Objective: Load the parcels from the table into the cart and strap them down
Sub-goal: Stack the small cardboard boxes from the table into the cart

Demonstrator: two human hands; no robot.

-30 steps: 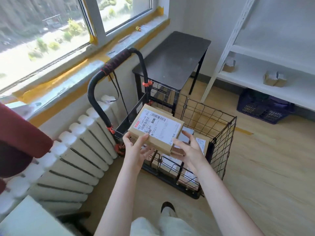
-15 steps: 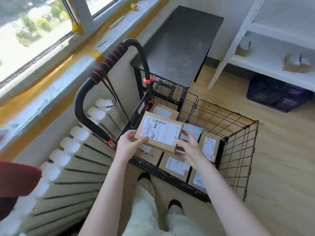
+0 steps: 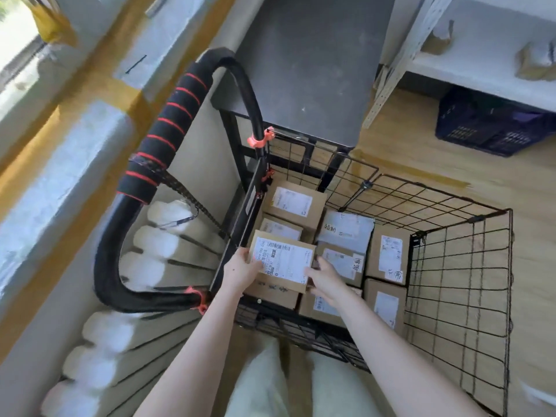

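Head view: your left hand (image 3: 240,272) and right hand (image 3: 326,281) pinch opposite edges of the parcel (image 3: 282,260).
Location: between your hands, inside the cart (image 3: 457,296), low over the loaded boxes (image 3: 388,254).
Reason: a level hold likely lets it seat flat.

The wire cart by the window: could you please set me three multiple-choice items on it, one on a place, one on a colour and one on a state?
1. Where is the held parcel? A on the dark table; B in the cart, at its handle side; C on the white shelf.
2. What colour are the rings on the handle? A blue; B green; C red.
3. How is that parcel held? A by the left hand and right hand, label up; B by one hand alone; C lying free.
Key: B, it is within the wire walls beside the handle frame; C, red bands cross the black grip; A, a hand grips each side edge.
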